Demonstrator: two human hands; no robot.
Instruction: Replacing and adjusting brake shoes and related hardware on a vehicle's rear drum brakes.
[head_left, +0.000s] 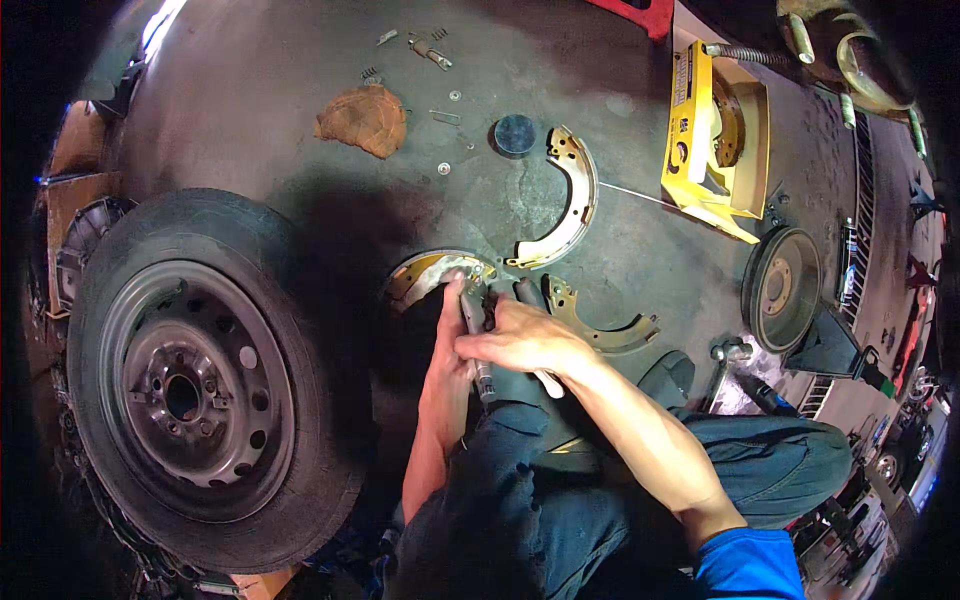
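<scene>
**Curved brake shoes and small hardware on a workshop floor (250,120), worked by two bare hands**

At the left of the frame, a wheel (320,420) with a black tyre and a bare steel rim shows its outer face. A flat, rust-brown piece (365,120) lies at upper left of centre; above and to its right are scattered a small metal cylinder (431,54), springs and washers.

Near the centre, the first brake shoe (418,280) extends leftward from behind the left hand (452,325); whether the hand bears its weight cannot be told. The left fingers are closed about a grey metal part (478,312), the thumb pointing up the frame. A dark round disc (514,135) lies higher up. The right hand (530,335) meets the left, its fingers curled around a hand tool (551,384) whose pale end emerges below; the tool's type is hidden.

Right of centre, a second shoe (580,200) curves above the right hand, and a third (615,338) lies just beside that hand. A thin rod (635,193) reaches toward an open yellow box (683,130), which contains another curved shoe (732,120). Below the box, at right, is a round brake drum (785,288).
</scene>
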